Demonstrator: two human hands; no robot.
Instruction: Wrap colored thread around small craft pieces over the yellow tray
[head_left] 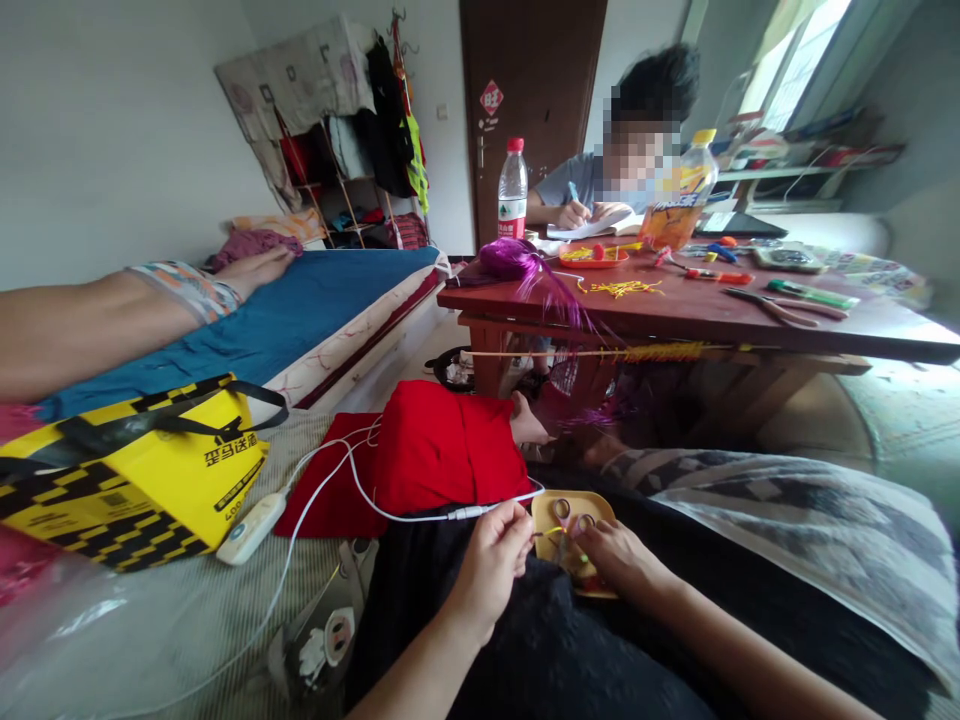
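My left hand (495, 555) is closed in a pinch at the left edge of a small yellow tray (541, 500) on my lap. A thin yellow strip (553, 531) with a dark end sticks out from its fingertips toward the tray. Over the tray's right side, my right hand (613, 558) has its fingers bent together beside the ring handles of a pair of scissors (562, 508). What those fingers hold, if anything, is hidden. Small coloured bits lie in the tray under the scissors. A white cable (427, 518) with a connector passes just behind my left hand.
Red cloth (450, 445) lies ahead of my lap. At left are a yellow-black bag (150, 470) and a power strip (251, 528). The table (675, 320) bears bottles, pliers (780, 305), yellow pieces (626, 289) and purple strands (514, 260). A person (570, 180) writes behind it; another's legs (97, 310) lie on the bed.
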